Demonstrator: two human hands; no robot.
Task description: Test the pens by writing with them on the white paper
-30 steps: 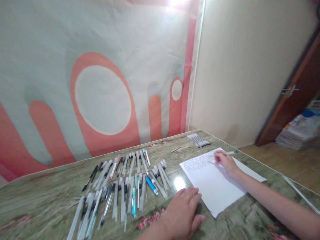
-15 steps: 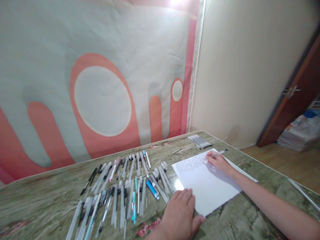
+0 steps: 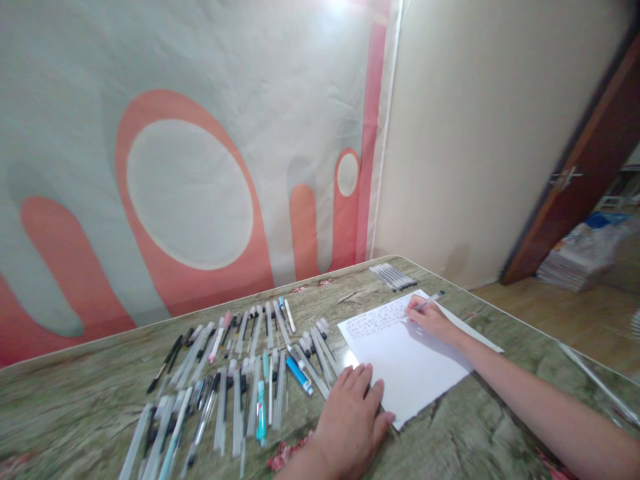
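Observation:
A white sheet of paper [image 3: 425, 373] with several lines of handwriting near its top lies on the table. My right hand [image 3: 427, 317] rests on its upper part, fingers closed around a pen [image 3: 431, 301] whose dark end points up and to the right. The pen's tip is hidden by my fingers. My left hand [image 3: 353, 417] lies flat, palm down, at the sheet's lower left edge, its fingers slightly apart and holding nothing. Just left of it is a blue pen [image 3: 299, 375] among many other pens.
Rows of capped pens [image 3: 235, 407] cover the table's left side, with a turquoise pen [image 3: 261, 413] among them. A neat row of pens [image 3: 393, 277] lies near the far corner. A patterned backdrop [image 3: 190, 193] stands behind; a brown door [image 3: 575, 173] is at right.
The whole view has shifted slightly, with the table and hands appearing a little further left and higher. My right hand still grips the pen on the paper; my left hand remains flat.

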